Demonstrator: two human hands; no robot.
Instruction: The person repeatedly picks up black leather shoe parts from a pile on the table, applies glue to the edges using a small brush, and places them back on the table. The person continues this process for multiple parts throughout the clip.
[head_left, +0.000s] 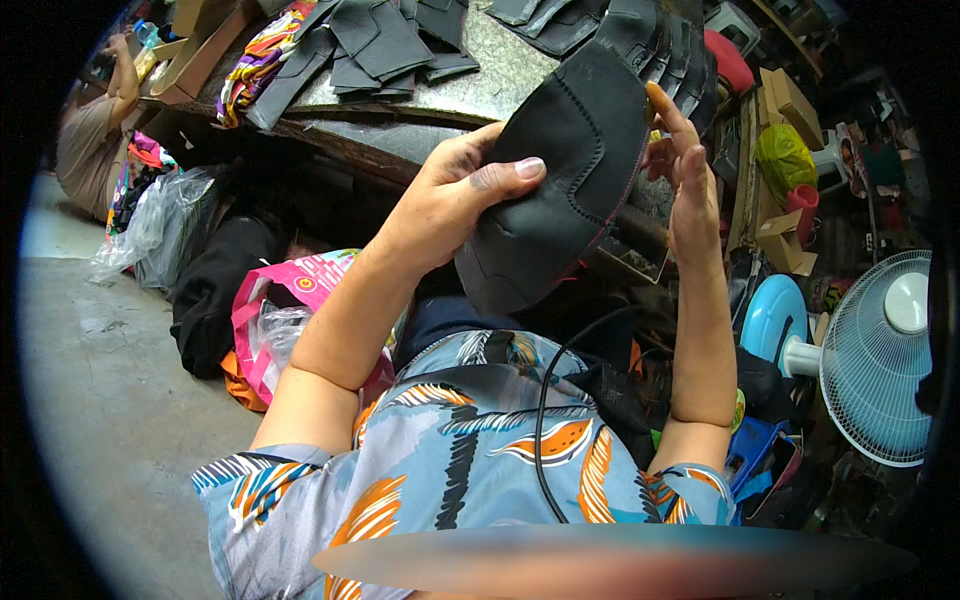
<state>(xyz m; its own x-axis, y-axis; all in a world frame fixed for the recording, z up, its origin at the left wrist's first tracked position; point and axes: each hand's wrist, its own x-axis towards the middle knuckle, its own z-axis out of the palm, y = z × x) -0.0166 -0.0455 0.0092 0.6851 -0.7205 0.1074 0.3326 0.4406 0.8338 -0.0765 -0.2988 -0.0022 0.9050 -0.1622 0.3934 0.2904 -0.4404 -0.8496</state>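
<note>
My left hand [455, 190] is closed on a black stitched leather piece [560, 170] that looks like a shoe upper, its thumb lying flat on the front face. Raised in front of me, the piece tilts up to the right. A line of dark stitching curves across it, and reddish thread runs along its right edge, with a loose end low down. Close by that right edge is my right hand [688, 180], fingers bent and apart. Its index fingertip is at the upper edge; whether it touches cannot be made out.
Flat black leather pieces [380, 40] lie on the worn worktable [430, 108], with more stacked at its right [680, 60]. A white fan [885, 340] stands at right. A pink bag [265, 300] and a black cloth bundle [205, 310] sit at left. Another person [95, 150] is at far left.
</note>
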